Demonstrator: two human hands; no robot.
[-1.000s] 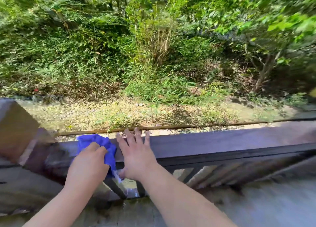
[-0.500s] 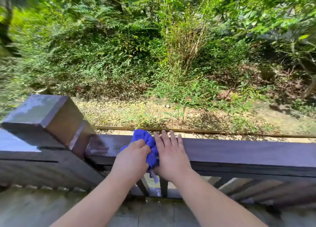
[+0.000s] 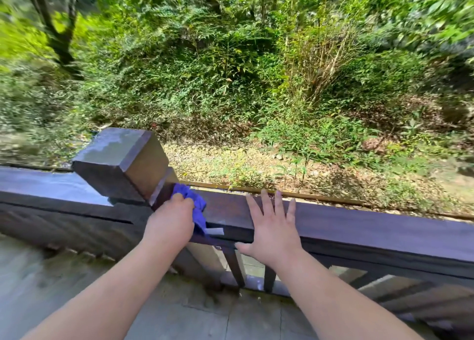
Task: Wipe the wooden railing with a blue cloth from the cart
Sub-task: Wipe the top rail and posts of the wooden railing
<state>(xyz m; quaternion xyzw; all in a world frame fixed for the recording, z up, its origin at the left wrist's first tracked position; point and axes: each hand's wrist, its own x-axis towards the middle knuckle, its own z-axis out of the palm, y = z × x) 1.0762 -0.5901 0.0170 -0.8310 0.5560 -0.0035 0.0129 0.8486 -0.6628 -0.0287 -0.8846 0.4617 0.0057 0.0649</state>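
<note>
Left hand (image 3: 170,224): gripping a bunched blue cloth (image 3: 191,201), pressing it onto the wooden top rail (image 3: 359,221) just beside the square post (image 3: 123,162). Right hand (image 3: 274,227): lying flat on the rail, fingers spread, grasping nothing.

blue cloth (image 3: 191,203) bright blue-violet, plain, white tag (image 3: 215,231) at hem. wooden railing (image 3: 359,227) dark brown, purplish sheen. post cap (image 3: 115,150) grey-brown, blotchy. floor (image 3: 179,314) grey. plants (image 3: 230,57) green, ground (image 3: 243,165) tan-yellow.
</note>
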